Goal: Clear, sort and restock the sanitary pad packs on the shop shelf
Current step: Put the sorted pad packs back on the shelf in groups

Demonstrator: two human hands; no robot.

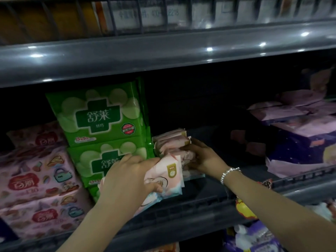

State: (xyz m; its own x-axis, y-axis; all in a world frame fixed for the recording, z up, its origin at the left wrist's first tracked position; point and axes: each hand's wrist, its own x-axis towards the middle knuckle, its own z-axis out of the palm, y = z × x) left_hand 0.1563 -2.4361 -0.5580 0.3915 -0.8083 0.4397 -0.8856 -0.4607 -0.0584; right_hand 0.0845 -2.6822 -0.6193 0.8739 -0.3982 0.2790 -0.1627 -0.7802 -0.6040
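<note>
Two hands reaching in | left hand [125, 176] grips pink pack [167, 176] | right hand [201, 157] fingers curled on pack stack [172, 142]

Single view only, head-worn, wide-angle. Camera looks forward and slightly down into a shop shelf [181, 211], close in: both forearms enter from the bottom edge and reach the middle of frame. Upper shelf edge [163, 51] runs across the top third and bows with lens distortion. Lower tier is just visible at the bottom. No second view to compare overlap.
</note>
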